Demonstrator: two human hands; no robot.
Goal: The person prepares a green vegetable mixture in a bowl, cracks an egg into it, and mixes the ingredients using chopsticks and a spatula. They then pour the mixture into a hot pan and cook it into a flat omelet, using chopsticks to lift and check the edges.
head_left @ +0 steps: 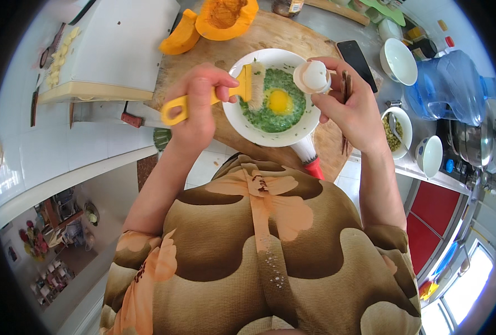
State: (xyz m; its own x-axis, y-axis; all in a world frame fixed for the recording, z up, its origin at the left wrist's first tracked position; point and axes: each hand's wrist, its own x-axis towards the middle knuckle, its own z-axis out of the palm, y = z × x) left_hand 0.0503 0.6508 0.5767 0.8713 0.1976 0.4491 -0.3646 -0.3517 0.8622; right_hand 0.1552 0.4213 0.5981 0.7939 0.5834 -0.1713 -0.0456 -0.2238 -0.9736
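A white bowl (269, 141) stands on the wooden board in front of me. It contains a wet green mixture (275, 123) with chopped green bits, and a whole egg yolk (280, 101) lies on top. My left hand (200, 94) grips a yellow-handled bristle brush (245, 86); its pale bristles are over the bowl's left side, with green bits stuck to them. Above the bowl's right rim, nested eggshell pieces (314, 76) are held in the fingers of my right hand (354, 111). That hand also keeps brown chopsticks (346, 86) between its fingers.
On the wooden board (189, 69) lie cut pumpkin pieces (227, 19) and a dark phone (357, 63). A red-handled brush (313, 164) is by its near edge. At right are a white bowl (398, 63), a bowl of green food with a spoon (403, 123) and a blue water jug (444, 92).
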